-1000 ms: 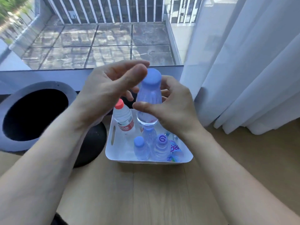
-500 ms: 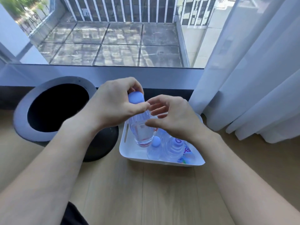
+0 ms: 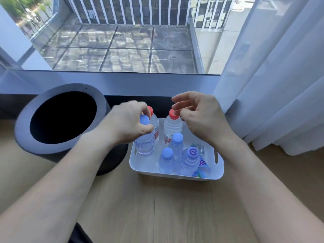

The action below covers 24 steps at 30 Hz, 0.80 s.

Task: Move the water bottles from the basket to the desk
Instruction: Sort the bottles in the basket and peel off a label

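Head view: the wooden desk (image 3: 157,207) fills the lower frame, and no bottle is seen standing on it outside the white basket (image 3: 177,175) at centre. Six bottles are counted upright inside, so nearly all is judged left. The left hand (image 3: 129,123) is clenched on a blue-capped bottle (image 3: 144,143) at the basket's left edge. The right hand (image 3: 196,113) is loosely curled, empty, above a red-capped bottle (image 3: 172,127).

Daylight falls through a wide window (image 3: 122,41) across the top of the frame, white curtains (image 3: 273,85) hang at right, and a pale wooden floor (image 3: 157,207) fills the bottom.
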### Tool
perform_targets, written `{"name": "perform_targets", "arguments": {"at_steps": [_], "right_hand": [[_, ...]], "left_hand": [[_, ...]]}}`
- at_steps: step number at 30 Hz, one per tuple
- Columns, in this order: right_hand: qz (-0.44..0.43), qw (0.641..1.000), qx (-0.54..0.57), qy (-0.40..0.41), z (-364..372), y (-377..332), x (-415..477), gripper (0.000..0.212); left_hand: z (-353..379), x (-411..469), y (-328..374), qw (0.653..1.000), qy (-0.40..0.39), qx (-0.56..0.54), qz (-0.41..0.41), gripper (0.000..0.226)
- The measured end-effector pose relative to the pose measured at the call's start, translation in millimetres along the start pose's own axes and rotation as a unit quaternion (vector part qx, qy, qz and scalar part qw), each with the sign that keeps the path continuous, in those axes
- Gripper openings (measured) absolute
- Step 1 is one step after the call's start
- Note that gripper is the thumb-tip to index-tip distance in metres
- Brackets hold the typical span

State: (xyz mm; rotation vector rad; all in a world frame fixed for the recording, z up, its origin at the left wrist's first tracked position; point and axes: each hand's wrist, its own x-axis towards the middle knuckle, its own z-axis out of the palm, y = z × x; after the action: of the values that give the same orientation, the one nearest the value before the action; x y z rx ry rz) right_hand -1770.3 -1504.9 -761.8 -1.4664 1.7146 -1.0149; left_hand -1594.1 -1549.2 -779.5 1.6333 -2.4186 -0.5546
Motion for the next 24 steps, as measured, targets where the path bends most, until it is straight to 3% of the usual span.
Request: {"name": "perform_targets", "arguments": {"at_steps": [7, 13, 15, 17, 19, 21, 24], "right_hand": [[0.018, 0.999, -0.035, -0.028, 0.8, 6.8, -0.2, 0.033], [0.023, 0.999, -0.040, -0.008, -5.5, 7.2, 3.7, 0.033], [0.022, 0.999, -0.043, -0.010, -4.3, 8.0, 3.3, 0.032], [0.020, 0.999, -0.046, -0.010, -5.1, 8.6, 2.8, 0.031], [0.018, 0.999, -0.047, -0.009, -7.3, 9.1, 1.9, 0.030], [0.020, 0.999, -0.048, -0.008, -10.3, 9.0, -0.4, 0.030], [0.022, 0.998, -0.063, -0.008, -17.2, 11.4, -4.7, 0.030]], "left_hand": [[71.3, 6.0, -25.6, 0.983, -0.171, 0.059, -0.034, 0.025], [78.9, 10.3, -26.2, 0.970, -0.219, 0.101, -0.038, 0.033], [65.5, 17.8, -26.5, 0.972, -0.190, 0.118, -0.071, 0.049], [48.8, 26.1, -26.7, 0.987, -0.052, 0.074, -0.136, 0.056], [41.6, 35.9, -28.3, 0.982, 0.066, -0.036, -0.172, 0.065], [43.7, 42.1, -26.0, 0.984, 0.044, -0.112, -0.129, 0.079], [59.2, 44.2, -19.5, 0.994, -0.021, -0.064, -0.085, 0.066]]}}
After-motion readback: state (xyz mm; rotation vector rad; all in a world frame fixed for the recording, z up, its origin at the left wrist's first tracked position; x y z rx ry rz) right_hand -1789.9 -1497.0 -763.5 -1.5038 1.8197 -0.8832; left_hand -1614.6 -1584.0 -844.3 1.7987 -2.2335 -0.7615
